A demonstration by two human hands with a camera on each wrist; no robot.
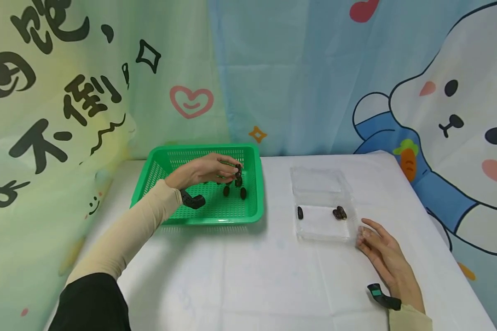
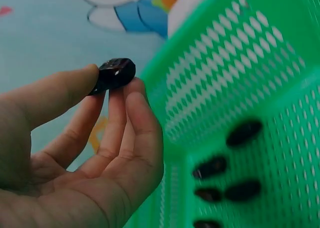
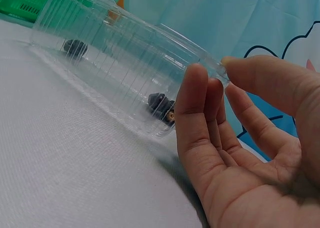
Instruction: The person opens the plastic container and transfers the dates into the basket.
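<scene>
My left hand [image 1: 209, 169] is over the green basket [image 1: 257, 193], pinching a dark, glossy date [image 2: 119, 72] between thumb and fingertips. Below it, several more dates [image 2: 244, 133] lie on the basket's floor, toward its right side. On the right, my right hand [image 1: 383, 250] pinches the rim of a clear plastic box [image 3: 125, 52] at its near right corner, thumb on top of the rim and fingers outside the wall. Inside the box, a small cluster of dates [image 1: 339, 213] sits at the right and a single date [image 1: 300, 213] stands by the left wall.
The box's clear lid [image 1: 316, 181] is folded back, away from me. A white cloth [image 1: 248, 276] covers the table. Behind stands a printed curtain [image 1: 298, 82] with a cartoon bear, close to the basket's far rim.
</scene>
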